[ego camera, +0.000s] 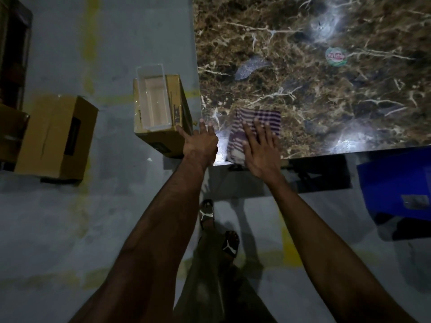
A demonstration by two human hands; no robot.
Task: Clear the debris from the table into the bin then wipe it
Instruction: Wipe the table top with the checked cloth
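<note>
Marbled table [326, 94], debris left: dark scrap [251, 68], round lid [335, 56]. Bin [155, 106] against the near left corner, likely for sweeping into. Striped cloth [254, 127] under flat-fingered right hand [258, 148]; left hand [200, 143] spread, empty, at that corner.

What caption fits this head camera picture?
Right hand flat on purple-and-white striped cloth on brown marble table; left hand at its corner beside open cardboard box.

The head camera looks steeply down from standing height over the table [326, 89] corner and the floor [93, 229].
</note>
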